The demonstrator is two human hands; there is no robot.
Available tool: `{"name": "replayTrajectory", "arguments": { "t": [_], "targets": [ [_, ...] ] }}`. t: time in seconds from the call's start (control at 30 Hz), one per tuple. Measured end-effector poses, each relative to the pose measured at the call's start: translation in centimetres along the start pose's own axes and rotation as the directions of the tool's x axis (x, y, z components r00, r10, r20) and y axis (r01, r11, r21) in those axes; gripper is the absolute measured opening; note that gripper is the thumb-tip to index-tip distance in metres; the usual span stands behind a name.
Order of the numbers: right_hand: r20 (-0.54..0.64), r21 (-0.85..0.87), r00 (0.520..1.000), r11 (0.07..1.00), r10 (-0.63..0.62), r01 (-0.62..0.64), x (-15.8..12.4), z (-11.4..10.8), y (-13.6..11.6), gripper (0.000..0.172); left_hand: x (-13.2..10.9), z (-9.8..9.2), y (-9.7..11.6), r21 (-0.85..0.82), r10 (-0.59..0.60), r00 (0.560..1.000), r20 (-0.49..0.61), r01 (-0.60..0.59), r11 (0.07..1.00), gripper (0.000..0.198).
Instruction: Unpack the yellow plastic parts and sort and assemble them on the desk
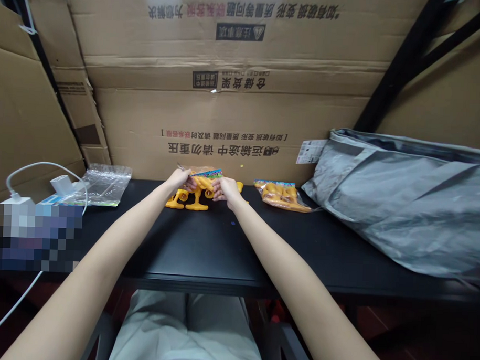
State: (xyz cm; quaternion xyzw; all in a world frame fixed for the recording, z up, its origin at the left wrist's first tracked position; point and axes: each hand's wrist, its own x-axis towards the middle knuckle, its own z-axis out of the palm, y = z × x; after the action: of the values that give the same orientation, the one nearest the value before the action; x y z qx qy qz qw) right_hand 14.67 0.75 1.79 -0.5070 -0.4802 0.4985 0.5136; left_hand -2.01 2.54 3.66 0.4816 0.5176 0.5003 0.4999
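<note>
Between my hands, above the far part of the table, is a clear plastic bag with a colourful header card (208,173) and yellow plastic pieces. My left hand (180,180) is closed on the bag's left side. On the right side, the fingers of my right hand (226,191) are bent against the bag, gripping its edge. Directly below lie loose yellow T-ended plastic pieces (196,206), partly covered by the bag and hands. Another yellow piece (240,187) shows just behind my right hand. What exactly the yellow pieces are, I cannot make out.
A packed bag of yellow pieces (281,194) lies to the right, beside a large grey fabric bag (396,206). At the left are a crumpled clear plastic bag (106,183) and a white charger with a cable (62,185). Cardboard (234,111) walls the table's back.
</note>
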Motion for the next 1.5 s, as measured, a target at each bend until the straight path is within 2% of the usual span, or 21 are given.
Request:
{"name": "replayTrajectory", "arguments": {
  "t": [0.03, 0.1, 0.13, 0.2, 0.27, 0.33, 0.4, 0.47, 0.63, 0.7, 0.83, 0.97, 1.03, 1.13, 1.27, 1.4, 1.5],
  "targets": [
    [-0.009, -0.073, 0.999, 0.997, -0.035, 0.034, 0.0, -0.3, 0.1, 0.035, 0.1, -0.1, 0.0, -0.016, -0.006, 1.000, -0.010, 0.006, 1.000, 0.030],
    [-0.053, -0.218, 0.972, 0.952, -0.229, 0.213, 0.0, -1.0, 0.5, 0.044, 0.2, -0.2, 0.0, -0.063, -0.021, 0.999, -0.041, 0.018, 0.998, 0.032],
    [-0.069, -0.276, 0.922, 0.896, -0.381, 0.349, -0.1, -1.5, 0.8, 0.046, 0.2, -0.3, 0.0, -0.096, -0.019, 0.998, -0.056, 0.014, 0.995, 0.033],
    [-0.024, -0.383, 0.768, 0.716, -0.639, 0.584, -0.1, -2.3, 1.5, 0.051, 0.2, -0.4, 0.0, -0.136, -0.025, 0.997, -0.077, 0.014, 0.991, 0.035],
    [0.119, -0.438, 0.654, 0.551, -0.747, 0.710, 0.0, -2.7, 2.0, 0.056, 0.2, -0.3, 0.0, -0.149, -0.036, 0.996, -0.081, 0.024, 0.988, 0.036],
    [0.238, -0.451, 0.612, 0.472, -0.755, 0.758, 0.5, -2.6, 2.2, 0.049, 0.2, -0.2, 0.2, -0.151, -0.049, 0.996, -0.079, 0.036, 0.988, 0.037],
    [0.258, -0.443, 0.608, 0.468, -0.751, 0.765, 1.2, -2.1, 2.1, 0.041, 0.1, 0.0, 0.6, -0.158, -0.056, 0.995, -0.080, 0.042, 0.987, 0.040],
    [0.205, -0.399, 0.631, 0.525, -0.748, 0.752, 1.8, -1.6, 1.6, 0.039, 0.1, 0.0, 1.2, -0.171, -0.039, 0.995, -0.087, 0.024, 0.985, 0.043],
    [0.056, -0.226, 0.772, 0.745, -0.633, 0.628, 2.7, -0.2, -0.4, 0.042, 0.3, -0.5, 2.9, -0.072, -0.023, 0.991, -0.132, 0.014, 0.997, 0.046],
    [-0.012, -0.194, 0.794, 0.780, -0.608, 0.595, 2.7, 0.3, -1.5, 0.036, 0.5, -0.6, 3.5, -0.053, -0.022, 0.992, -0.126, 0.016, 0.998, 0.046],
    [-0.100, -0.147, 0.770, 0.775, -0.630, 0.615, 2.1, 1.3, -3.8, 0.026, 1.0, -0.8, 4.2, -0.160, 0.117, 0.990, -0.074, -0.128, 0.979, 0.042],
    [-0.090, -0.100, 0.797, 0.802, -0.597, 0.589, 1.3, 1.8, -5.4, 0.024, 1.1, -1.1, 4.5, -0.172, 0.185, 0.979, -0.086, -0.197, 0.965, 0.041],
    [-0.084, -0.054, 0.795, 0.800, -0.601, 0.598, 1.0, 2.0, -5.9, 0.024, 1.0, -1.4, 4.8, -0.179, 0.216, 0.971, -0.105, -0.232, 0.956, 0.042],
    [-0.078, 0.016, 0.772, 0.773, -0.631, 0.634, 0.6, 2.2, -6.6, 0.023, 0.7, -1.8, 5.5, -0.226, 0.279, 0.953, -0.120, -0.300, 0.927, 0.042],
    [-0.088, 0.071, 0.718, 0.715, -0.691, 0.696, 0.0, 2.2, -7.7, 0.021, 0.2, -2.1, 6.9, -0.305, 0.393, 0.913, -0.110, -0.408, 0.861, 0.044],
    [-0.086, 0.076, 0.710, 0.706, -0.699, 0.705, -0.7, 1.5, -7.8, 0.021, -1.6, -2.2, 7.6, -0.314, 0.502, 0.860, -0.086, -0.502, 0.806, 0.038],
    [-0.166, 0.121, 0.716, 0.706, -0.678, 0.697, -1.2, 0.8, -6.4, 0.025, -3.7, -2.2, 6.6, -0.300, 0.513, 0.855, -0.081, -0.511, 0.805, 0.037]
  ]
}}
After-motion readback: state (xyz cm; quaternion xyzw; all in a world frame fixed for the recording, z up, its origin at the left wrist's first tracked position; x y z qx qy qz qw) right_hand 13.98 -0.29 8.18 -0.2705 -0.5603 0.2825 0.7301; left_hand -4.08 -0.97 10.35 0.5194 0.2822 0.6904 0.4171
